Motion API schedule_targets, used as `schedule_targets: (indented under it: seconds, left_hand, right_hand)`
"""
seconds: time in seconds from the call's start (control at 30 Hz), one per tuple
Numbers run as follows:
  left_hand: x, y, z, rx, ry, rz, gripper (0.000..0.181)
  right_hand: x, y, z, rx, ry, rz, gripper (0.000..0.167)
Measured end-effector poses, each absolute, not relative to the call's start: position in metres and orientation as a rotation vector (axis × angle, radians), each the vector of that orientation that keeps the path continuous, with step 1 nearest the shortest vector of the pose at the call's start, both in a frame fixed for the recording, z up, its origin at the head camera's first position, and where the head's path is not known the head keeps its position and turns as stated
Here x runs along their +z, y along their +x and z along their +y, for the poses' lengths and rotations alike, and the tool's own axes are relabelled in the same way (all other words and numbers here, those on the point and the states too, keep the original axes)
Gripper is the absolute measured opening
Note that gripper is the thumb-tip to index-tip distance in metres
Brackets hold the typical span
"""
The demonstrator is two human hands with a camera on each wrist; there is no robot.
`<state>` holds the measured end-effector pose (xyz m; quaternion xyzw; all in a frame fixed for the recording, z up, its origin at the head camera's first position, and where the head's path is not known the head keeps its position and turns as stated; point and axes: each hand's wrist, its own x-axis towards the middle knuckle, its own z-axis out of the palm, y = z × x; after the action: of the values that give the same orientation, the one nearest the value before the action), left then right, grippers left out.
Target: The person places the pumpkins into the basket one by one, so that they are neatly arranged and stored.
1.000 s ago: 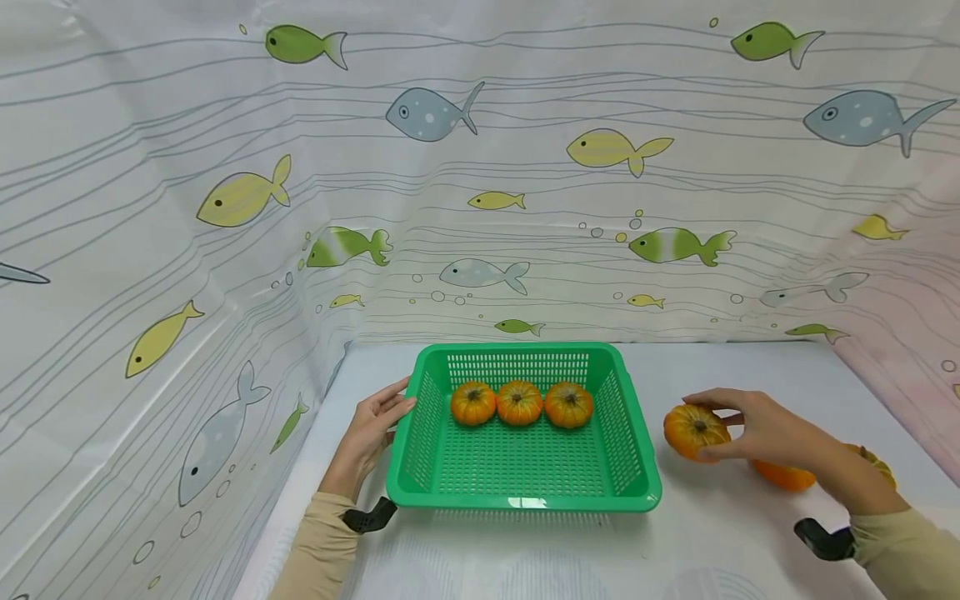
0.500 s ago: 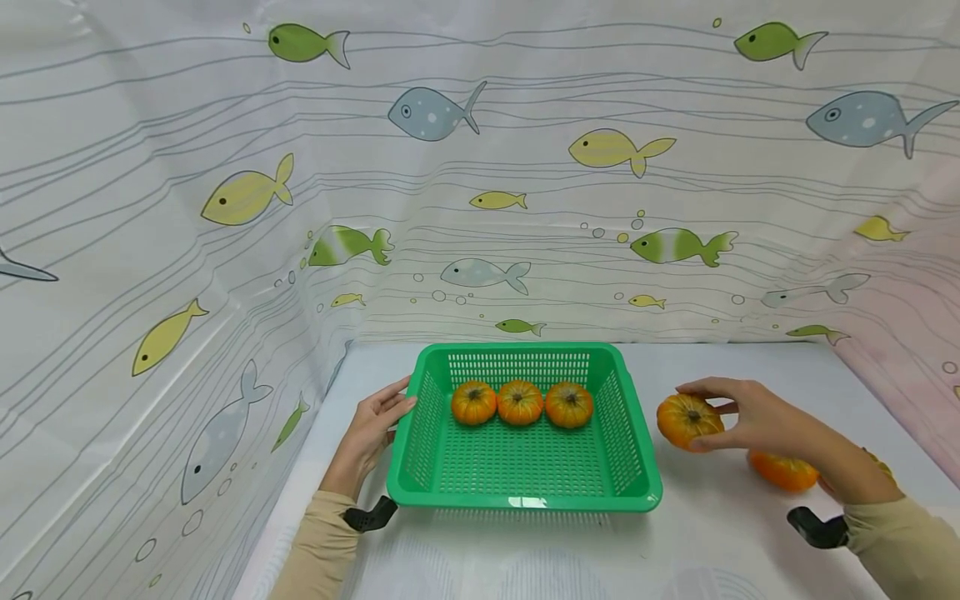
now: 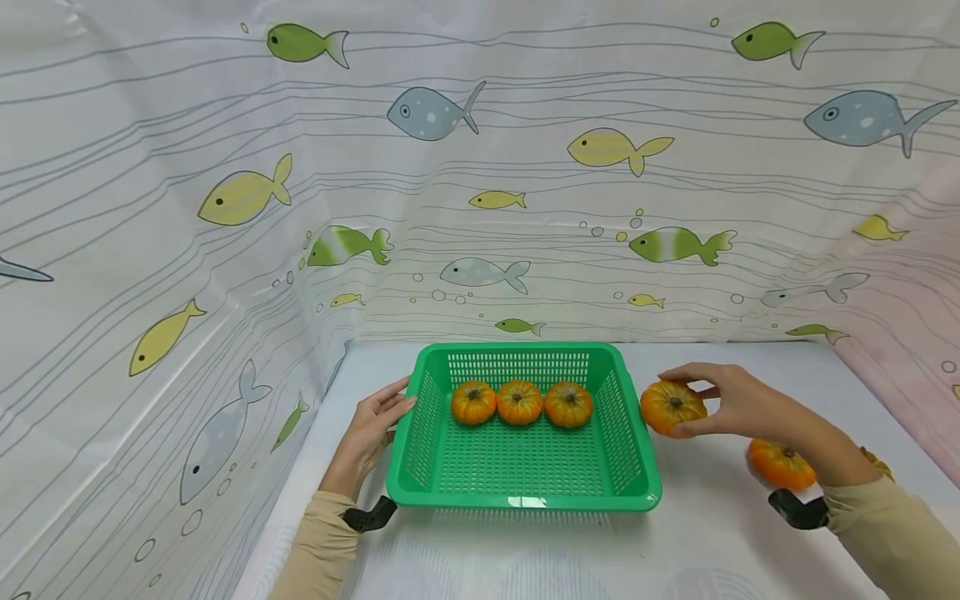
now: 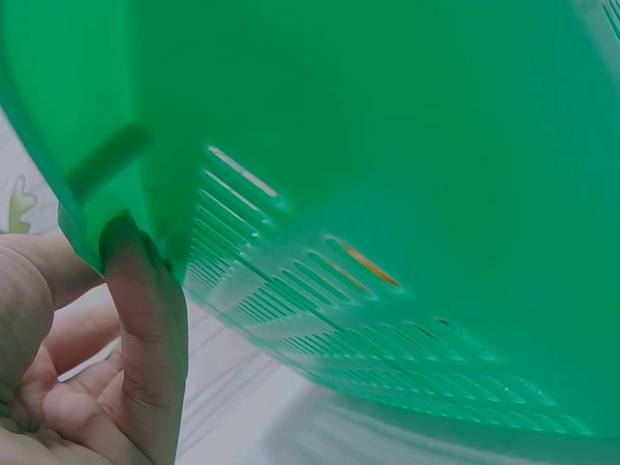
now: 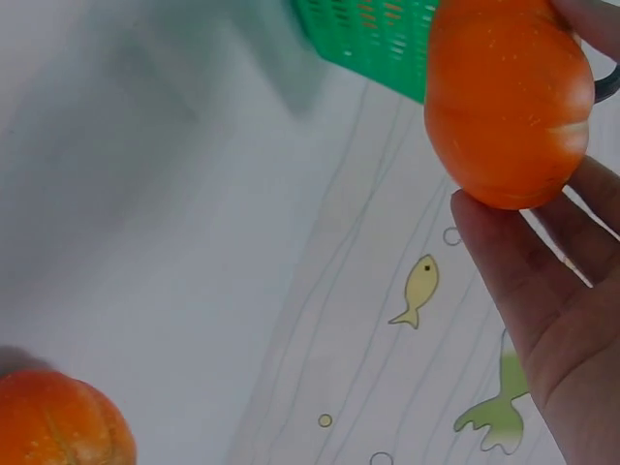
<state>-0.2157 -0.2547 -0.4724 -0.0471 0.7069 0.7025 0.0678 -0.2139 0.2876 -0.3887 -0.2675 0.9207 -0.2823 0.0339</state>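
Note:
My right hand (image 3: 738,407) holds a small orange pumpkin (image 3: 667,408) between thumb and fingers, just off the basket's right rim. In the right wrist view the pumpkin (image 5: 509,107) is lifted above the table, its stem side turned toward the palm. At the left side, my left hand (image 3: 369,429) grips the rim of the green plastic basket (image 3: 525,502). The left wrist view shows a finger (image 4: 145,320) hooked at the rim. Three pumpkins, the middle one (image 3: 519,403) among them, sit in a row along the basket's back.
Another pumpkin (image 3: 782,465) lies on the white table (image 3: 705,517) under my right forearm. One more pumpkin (image 3: 877,463) is mostly hidden behind the wrist. A fish-print sheet (image 3: 555,208) hangs behind and at the sides.
My right hand has carried its pumpkin leftward and slightly up, close to the basket's right rim. The pumpkin on the table is less covered by the arm. My left hand stays put.

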Motion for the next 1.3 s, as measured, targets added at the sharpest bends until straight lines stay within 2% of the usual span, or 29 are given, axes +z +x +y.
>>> schedule_targets:
  seconds: [0.73, 1.3]
  left_hand:
    - [-0.472, -0.215, -0.255, 2.112, -0.136, 2.132, 0.059]
    - [-0.472, -0.215, -0.255, 2.110, -0.137, 2.132, 0.059]
  right_hand:
    - [-0.375, -0.225, 0.248, -0.893, -0.916, 2.720, 0.070]
    - [-0.368, -0.234, 0.200, -0.822, -1.054, 2.646, 0.068]
